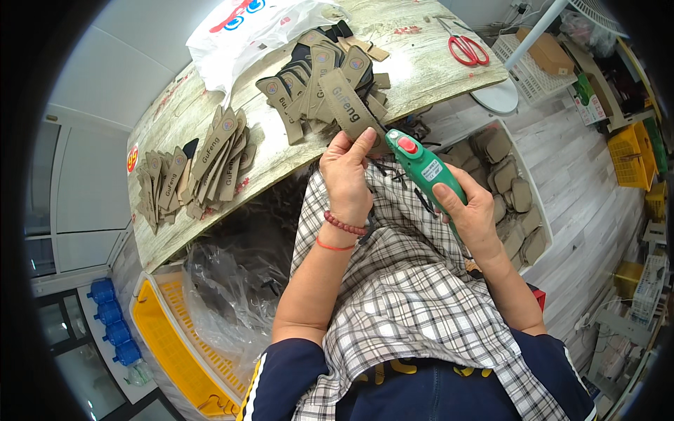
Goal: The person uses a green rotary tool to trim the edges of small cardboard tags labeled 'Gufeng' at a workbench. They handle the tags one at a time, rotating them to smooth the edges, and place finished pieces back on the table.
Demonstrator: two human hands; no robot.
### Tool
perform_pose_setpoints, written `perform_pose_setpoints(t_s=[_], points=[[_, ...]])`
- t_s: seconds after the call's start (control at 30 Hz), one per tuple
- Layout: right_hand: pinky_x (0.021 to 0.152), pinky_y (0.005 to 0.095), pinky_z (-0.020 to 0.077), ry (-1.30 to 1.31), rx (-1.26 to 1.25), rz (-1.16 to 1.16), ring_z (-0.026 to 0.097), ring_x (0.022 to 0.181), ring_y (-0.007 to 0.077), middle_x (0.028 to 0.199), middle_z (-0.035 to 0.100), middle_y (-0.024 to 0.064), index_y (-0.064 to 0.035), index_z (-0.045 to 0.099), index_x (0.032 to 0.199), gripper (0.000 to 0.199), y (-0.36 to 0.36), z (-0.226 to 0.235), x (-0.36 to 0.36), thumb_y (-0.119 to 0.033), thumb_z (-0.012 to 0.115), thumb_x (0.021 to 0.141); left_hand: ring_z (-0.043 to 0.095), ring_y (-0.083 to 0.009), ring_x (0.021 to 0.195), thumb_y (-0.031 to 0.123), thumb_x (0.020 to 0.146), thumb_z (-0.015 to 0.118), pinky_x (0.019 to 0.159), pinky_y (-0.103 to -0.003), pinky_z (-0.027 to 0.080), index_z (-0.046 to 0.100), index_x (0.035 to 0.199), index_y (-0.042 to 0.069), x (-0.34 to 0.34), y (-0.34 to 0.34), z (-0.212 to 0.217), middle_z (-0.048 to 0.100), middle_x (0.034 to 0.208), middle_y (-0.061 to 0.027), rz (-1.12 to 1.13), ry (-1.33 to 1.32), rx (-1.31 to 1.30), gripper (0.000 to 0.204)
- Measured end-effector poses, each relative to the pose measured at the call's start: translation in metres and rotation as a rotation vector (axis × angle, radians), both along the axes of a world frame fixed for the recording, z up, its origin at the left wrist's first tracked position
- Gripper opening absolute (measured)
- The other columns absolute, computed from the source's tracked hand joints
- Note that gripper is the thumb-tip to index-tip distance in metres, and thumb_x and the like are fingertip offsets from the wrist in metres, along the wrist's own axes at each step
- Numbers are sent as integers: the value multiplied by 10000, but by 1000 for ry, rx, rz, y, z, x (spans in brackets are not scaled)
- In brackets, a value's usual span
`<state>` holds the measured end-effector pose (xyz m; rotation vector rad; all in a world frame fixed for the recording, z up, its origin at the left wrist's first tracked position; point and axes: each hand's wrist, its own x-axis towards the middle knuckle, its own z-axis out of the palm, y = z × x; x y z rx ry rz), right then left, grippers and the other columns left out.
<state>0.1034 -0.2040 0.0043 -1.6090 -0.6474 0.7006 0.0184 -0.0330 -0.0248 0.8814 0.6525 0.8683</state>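
My left hand [345,175] grips a tan shoe tongue piece [349,107] by its lower end, holding it up over the table edge. My right hand [472,214] is wrapped around a green hand-held electric tool [425,167] with a red button, its tip touching the lower edge of the tongue piece beside my left thumb. Both hands hover above my checked apron [407,281]. A red bead bracelet and a red string sit on my left wrist.
A wood-patterned table [435,67] carries two heaps of tan tongue pieces [203,168], a white plastic bag [246,28] and red scissors [467,48]. A white bin with finished pieces [509,186] stands to my right. A yellow crate [175,344] with clear plastic sits at my left.
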Motion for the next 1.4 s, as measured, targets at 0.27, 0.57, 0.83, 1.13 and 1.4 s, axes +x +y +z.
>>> perform_pose_setpoints(t_s=[0.27,0.57,0.83,1.13,1.4], points=[[534,206,395,12,5,-3,489,627,35,739,579,-8,20,596,1196,501,2,-2,0,-364,680,886,533,-16,647,77,885,655,557,-171,372,690,954,58,1,-2,-5,689,844,23,-5,-27,-45,79],[547,202,394,-3,38,9,490,632,33,746,583,-9,23,597,1187,468,4,-2,1,-334,675,894,587,-38,701,83,908,627,572,-188,398,680,973,63,0,-3,-9,691,864,8,-33,-26,-49,86],[524,197,384,53,15,-37,482,610,32,730,565,-20,14,601,1185,458,8,1,3,-326,682,889,604,-92,709,52,883,650,604,-225,457,658,958,42,-1,-6,-9,685,890,-29,22,-78,-24,76],[611,213,424,-26,-44,27,497,686,46,831,612,14,22,602,1181,463,-2,4,4,-319,692,882,613,-113,702,15,842,689,618,-237,484,626,969,43,-12,14,2,682,908,-46,123,-88,7,144],[588,213,419,-102,-29,46,496,668,42,802,603,6,7,615,1170,429,3,6,5,-301,694,882,595,-101,615,8,811,715,576,-217,457,647,950,24,-9,6,-1,685,841,-43,155,-84,-25,155]])
